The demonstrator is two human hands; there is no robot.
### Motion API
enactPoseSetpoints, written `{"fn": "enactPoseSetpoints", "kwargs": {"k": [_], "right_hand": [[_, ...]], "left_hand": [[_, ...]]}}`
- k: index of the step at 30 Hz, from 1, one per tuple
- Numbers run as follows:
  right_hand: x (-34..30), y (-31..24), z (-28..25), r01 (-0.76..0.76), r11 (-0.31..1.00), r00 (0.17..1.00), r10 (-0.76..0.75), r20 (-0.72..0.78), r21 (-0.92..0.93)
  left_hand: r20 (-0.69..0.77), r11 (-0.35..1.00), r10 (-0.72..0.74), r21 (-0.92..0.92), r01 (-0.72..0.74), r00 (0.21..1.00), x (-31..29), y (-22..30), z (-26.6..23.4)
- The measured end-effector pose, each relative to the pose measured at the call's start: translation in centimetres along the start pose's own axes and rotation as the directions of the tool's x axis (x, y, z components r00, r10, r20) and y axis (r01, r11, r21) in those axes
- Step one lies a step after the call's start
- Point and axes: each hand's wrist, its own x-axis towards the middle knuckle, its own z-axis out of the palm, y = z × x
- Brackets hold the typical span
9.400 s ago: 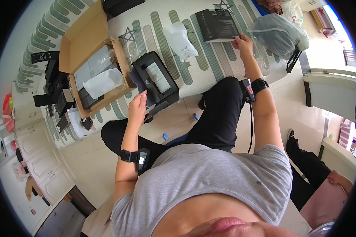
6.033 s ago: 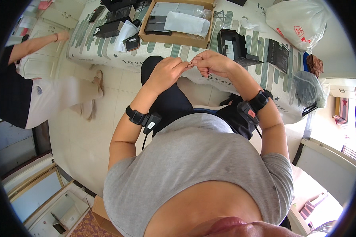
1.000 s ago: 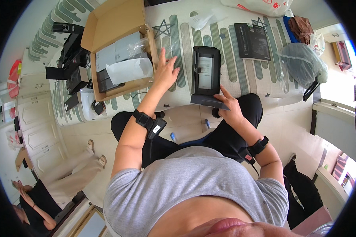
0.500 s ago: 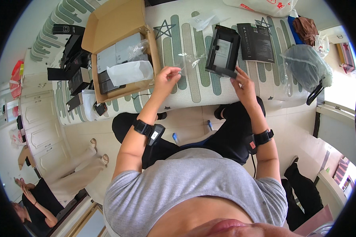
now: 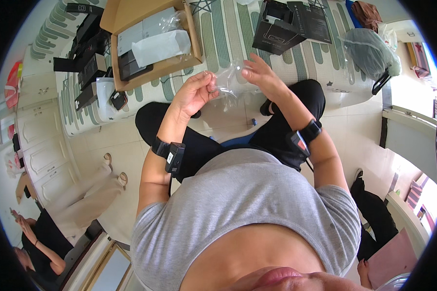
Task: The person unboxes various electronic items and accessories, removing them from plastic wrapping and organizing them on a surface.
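My left hand [image 5: 195, 93] pinches a crumpled clear plastic bag [image 5: 226, 80] between thumb and fingertips, over the near edge of the bed. On the bag's other side is my right hand [image 5: 269, 81], its fingers stretched out and thumb apart. Its fingertips are close to the bag; whether they touch it I cannot tell. Beyond the right hand a black box [image 5: 277, 38] stands on the bed, its printed side toward me. Against its right side lies a flat black printed panel [image 5: 317, 23].
At the left, an open cardboard carton [image 5: 160, 72] holds grey boxes and a white pouch [image 5: 161, 47]. Several black boxes [image 5: 91, 68] lie left of it. A grey plastic-wrapped bundle [image 5: 369, 52] sits on the right. One person [image 5: 43, 237] is at the lower left, another at the lower right.
My right hand has let go of the black box, which now stands differently, and has come toward my left hand. The clear bag is lifted off the bed, nearer my body.
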Motion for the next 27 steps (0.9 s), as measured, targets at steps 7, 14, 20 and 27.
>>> {"fn": "enactPoseSetpoints", "kwargs": {"k": [7,14,20,27], "right_hand": [[-1.1,-1.8,1.2,-0.298,0.824,0.896,0.067,0.438,0.482],[-2.2,-3.6,0.7,-0.067,0.959,0.916,-0.049,0.397,0.274],[-2.8,-3.1,0.2,0.483,0.846,0.873,-0.446,0.197,-0.225],[-1.1,2.2,-13.0,0.287,0.821,0.811,-0.483,-0.331,-0.494]], "left_hand": [[-0.196,0.941,0.259,0.27,-0.202,0.946,-3.5,-1.1,-0.3],[-0.136,0.928,0.31,0.259,-0.269,0.941,-3.6,-1.1,2.3],[-0.107,0.335,0.653,0.929,-0.16,0.75,-2.4,-1.7,1.3],[-0.05,0.434,0.61,0.856,-0.281,0.791,1.0,-1.9,1.9]]}}
